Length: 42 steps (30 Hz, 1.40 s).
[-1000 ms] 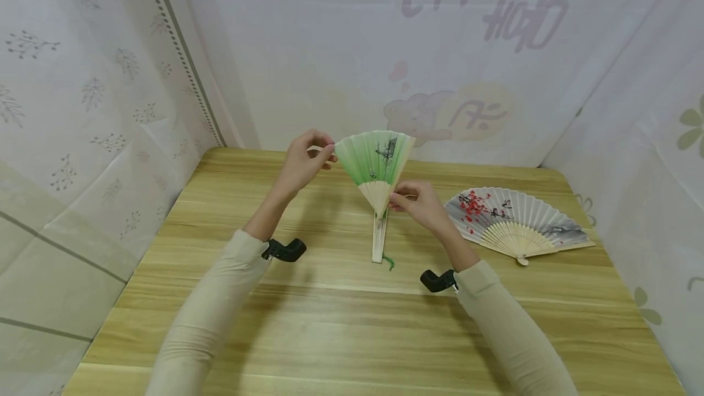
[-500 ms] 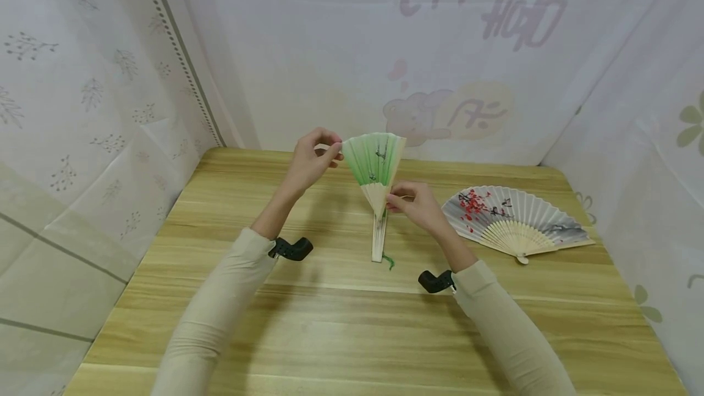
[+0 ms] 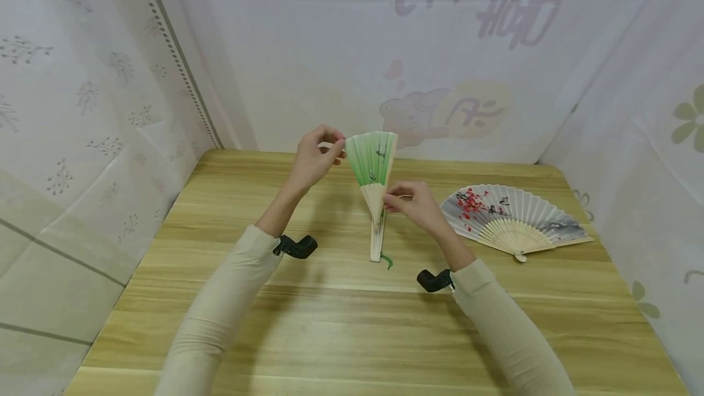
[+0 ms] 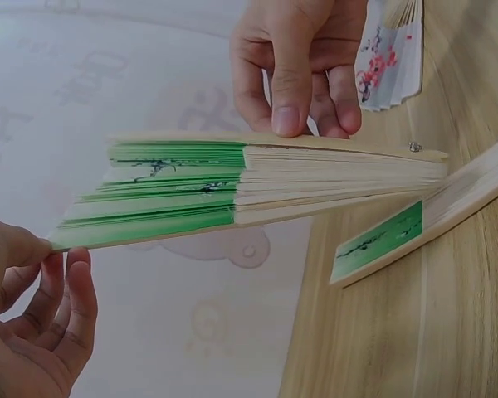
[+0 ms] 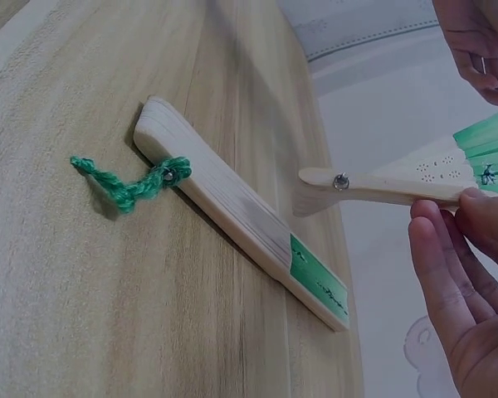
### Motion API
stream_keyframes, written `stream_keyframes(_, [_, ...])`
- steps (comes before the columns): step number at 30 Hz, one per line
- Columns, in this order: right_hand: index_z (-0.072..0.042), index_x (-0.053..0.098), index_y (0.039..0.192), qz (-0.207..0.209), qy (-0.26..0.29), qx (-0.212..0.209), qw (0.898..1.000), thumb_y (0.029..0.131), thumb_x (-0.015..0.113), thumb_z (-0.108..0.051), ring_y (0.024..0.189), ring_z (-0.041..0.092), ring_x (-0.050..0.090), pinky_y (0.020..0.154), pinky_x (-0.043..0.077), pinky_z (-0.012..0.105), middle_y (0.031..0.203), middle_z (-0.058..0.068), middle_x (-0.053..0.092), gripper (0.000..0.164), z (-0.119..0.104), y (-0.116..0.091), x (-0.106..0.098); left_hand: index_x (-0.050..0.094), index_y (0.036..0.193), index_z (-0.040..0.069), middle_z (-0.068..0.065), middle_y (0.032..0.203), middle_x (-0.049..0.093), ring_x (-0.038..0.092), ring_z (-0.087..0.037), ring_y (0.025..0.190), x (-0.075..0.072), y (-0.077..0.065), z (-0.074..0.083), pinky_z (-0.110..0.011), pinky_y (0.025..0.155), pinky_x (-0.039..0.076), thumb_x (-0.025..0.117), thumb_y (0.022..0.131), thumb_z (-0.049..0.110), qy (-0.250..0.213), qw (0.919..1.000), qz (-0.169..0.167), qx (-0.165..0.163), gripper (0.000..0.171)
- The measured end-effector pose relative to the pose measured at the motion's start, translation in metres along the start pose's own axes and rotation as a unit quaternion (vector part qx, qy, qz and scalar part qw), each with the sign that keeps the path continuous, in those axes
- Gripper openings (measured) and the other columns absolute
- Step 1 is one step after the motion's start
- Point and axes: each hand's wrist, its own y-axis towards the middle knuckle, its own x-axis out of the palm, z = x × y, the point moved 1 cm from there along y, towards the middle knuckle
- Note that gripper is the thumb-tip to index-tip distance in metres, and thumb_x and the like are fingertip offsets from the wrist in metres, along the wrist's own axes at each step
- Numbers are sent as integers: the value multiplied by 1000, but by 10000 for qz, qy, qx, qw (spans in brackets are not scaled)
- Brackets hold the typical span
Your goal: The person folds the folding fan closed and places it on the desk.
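Raised over the table is a partly spread green folding fan (image 3: 371, 159) with pale wooden ribs and a dark printed sprig. My left hand (image 3: 320, 154) pinches its upper left corner between thumb and fingers. On the other side my right hand (image 3: 416, 203) grips the outer rib low down, thumb on the wood in the left wrist view. A metal rivet (image 5: 341, 181) shows at the fan's narrow end. Below it a second, folded fan (image 5: 224, 195) lies on the table, green cloth at one end and a green cord (image 5: 120, 189) at the other.
A spread grey-white fan (image 3: 514, 219) with red blossoms lies on the wooden table (image 3: 330, 335) to the right of my right hand. Printed cloth walls (image 3: 308, 47) stand at the back and both sides. Black wrist cameras (image 3: 299, 247) jut from both sleeves.
The held green fan has narrowed: my left hand has moved right, carrying its corner toward the other edge. My right hand has shifted only slightly left. The other fans stay put.
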Motion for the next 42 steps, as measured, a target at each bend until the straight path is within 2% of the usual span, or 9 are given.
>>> stream_keyframes(3, [12,69,98,-5,-9,-19,10000,95,70,3,92,58,64,81,55,58,95,25,70,10,0,0,0,61,109,-10,-22,100,63,67,-22,76,2,1,0,-35,70,60,61,101,0,11,10000,20,-37,12])
stream_keyframes(4, [12,69,98,-2,-2,-20,10000,95,70,3,92,57,64,81,54,59,95,25,69,10,0,0,0,62,109,-9,-21,100,63,67,-23,76,2,2,-4,-32,68,60,62,101,1,-2,10000,30,-20,12])
stream_keyframes(12, [13,68,99,42,41,-13,10000,96,69,3,91,55,65,82,55,58,95,24,69,11,0,-1,0,62,108,-7,-17,97,63,67,-23,74,5,3,-1,-37,70,60,61,102,0,-87,9999,43,75,9])
stream_keyframes(14, [14,67,100,60,66,-22,10000,96,68,3,92,55,65,81,56,56,96,25,69,12,1,-1,-1,62,107,-6,-16,97,62,67,-23,73,5,3,-1,-36,70,60,61,101,-1,-103,9999,59,81,8])
stream_keyframes(21, [16,67,106,27,178,-23,9998,97,67,3,92,54,65,80,58,50,100,29,68,16,2,-1,-1,61,108,-9,-18,98,62,67,-25,73,6,3,0,-44,73,60,60,101,-1,-152,9998,59,73,10])
stream_keyframes(26, [15,68,109,-58,111,-96,9999,97,67,2,92,50,67,77,60,42,102,29,68,17,1,-3,-1,61,107,-9,-18,98,62,67,-25,73,7,3,-2,-37,71,60,61,101,-1,-274,9995,131,-5,10])
stream_keyframes(36, [13,68,109,-332,-5,-316,9989,97,68,1,92,50,67,78,60,41,101,24,68,17,-2,-5,0,60,109,-13,-26,101,62,65,-14,68,10,2,-5,-32,67,60,60,100,-5,-251,9994,244,-57,13])
stream_keyframes(39, [12,69,110,-412,-54,-361,9985,98,68,-1,93,51,66,77,60,40,101,24,67,17,-2,-5,1,59,110,-16,-30,103,61,65,-11,67,11,1,-1,-29,66,59,59,100,-7,-258,9994,221,-82,13])
stream_keyframes(42, [11,69,109,-410,-91,-361,9985,98,68,-1,92,52,65,77,60,39,100,24,67,17,-1,-4,1,58,109,-17,-32,104,61,64,-10,66,12,-2,10,-39,71,60,59,100,-8,-269,9994,188,-103,13])
